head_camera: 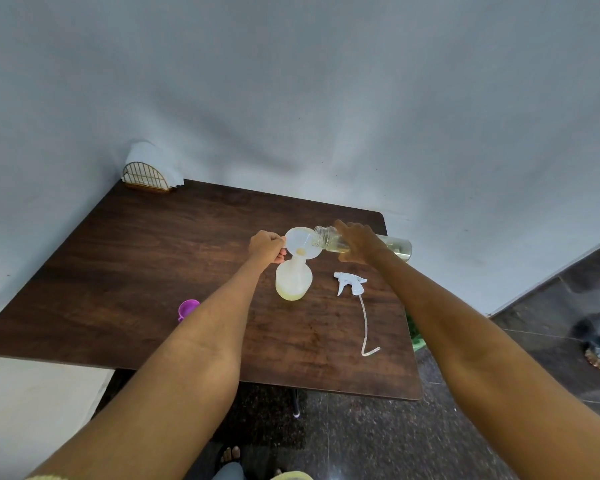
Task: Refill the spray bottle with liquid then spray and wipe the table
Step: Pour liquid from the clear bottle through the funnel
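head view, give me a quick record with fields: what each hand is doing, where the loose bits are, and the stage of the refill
left hand: pinches rim of funnel
funnel: seated in neck of spray bottle
right hand: holds clear bottle tipped, mouth over funnel
spray bottle: upright on table, yellowish liquid at bottom
trigger sprayer: off, lying on table right of bottle
purple cap: on table, left
napkin holder: far left corner
stage: pouring
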